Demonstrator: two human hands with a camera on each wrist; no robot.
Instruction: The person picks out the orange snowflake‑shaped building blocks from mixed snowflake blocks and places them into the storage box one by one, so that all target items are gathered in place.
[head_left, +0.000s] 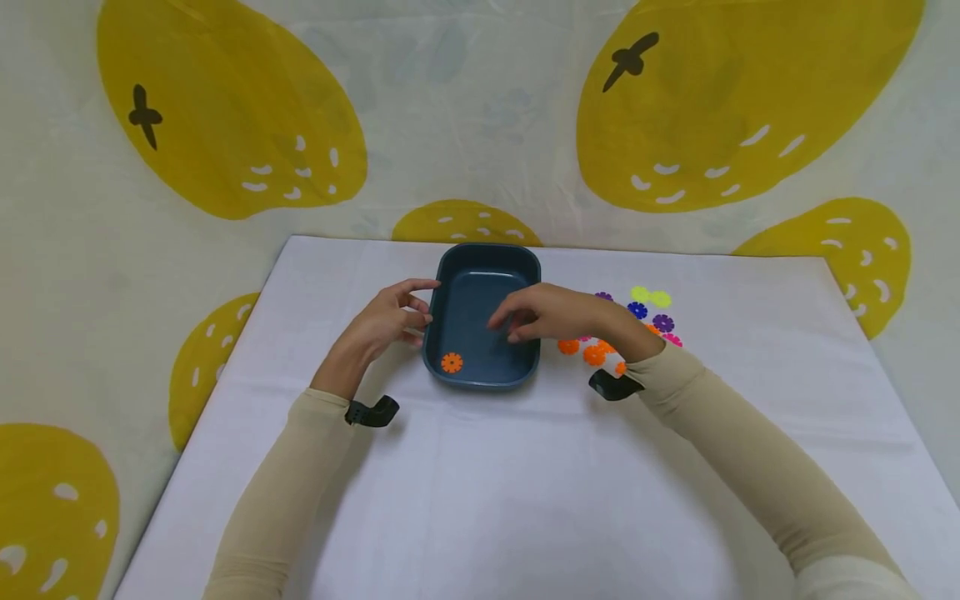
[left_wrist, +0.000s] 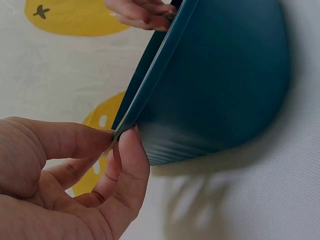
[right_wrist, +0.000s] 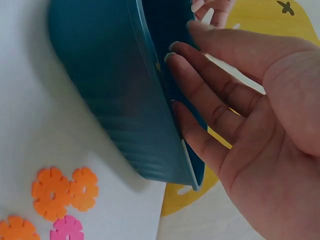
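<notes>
Box, blue, by desk's far edge: likely light, stiff; best taken by rim. Orange disc in box's near left corner: probably light, best pinched edgewise. Left hand: pinching rim. Right hand: loosely spread over box, nothing visibly held.

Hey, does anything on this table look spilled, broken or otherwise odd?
Nothing stands out. The dark blue tray sits upright with one orange notched disc inside; the other discs lie to its right. None looks broken, though the right arm hides some.

Head view facing forward and down, close wrist views, shared tray
</notes>
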